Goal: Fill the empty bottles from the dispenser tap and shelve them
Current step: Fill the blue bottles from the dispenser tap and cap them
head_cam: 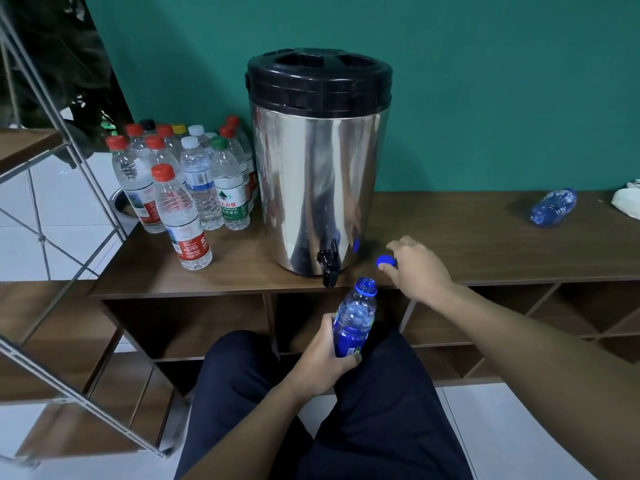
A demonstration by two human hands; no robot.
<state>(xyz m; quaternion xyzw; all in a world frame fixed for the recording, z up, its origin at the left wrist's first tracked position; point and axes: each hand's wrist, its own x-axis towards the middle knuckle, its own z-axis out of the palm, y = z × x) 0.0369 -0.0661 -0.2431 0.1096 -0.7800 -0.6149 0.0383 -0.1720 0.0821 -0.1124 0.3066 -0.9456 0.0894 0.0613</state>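
Note:
A steel dispenser [318,181] with a black lid stands on the wooden shelf top [467,244]. Its black tap [329,265] hangs over the front edge. My left hand [325,358] grips an uncapped blue bottle [355,317] upright, with its open mouth just below and right of the tap. On the shelf top right of the tap, my right hand [415,268] pinches the blue cap [386,261] between thumb and fingers. A second blue bottle [553,206] lies on its side at the far right.
Several capped clear bottles [187,188] with red, white and green caps stand left of the dispenser. Open wooden compartments [194,323] sit under the shelf top. A metal-framed rack [62,237] stands at the left. A white cloth [628,202] lies at the far right edge.

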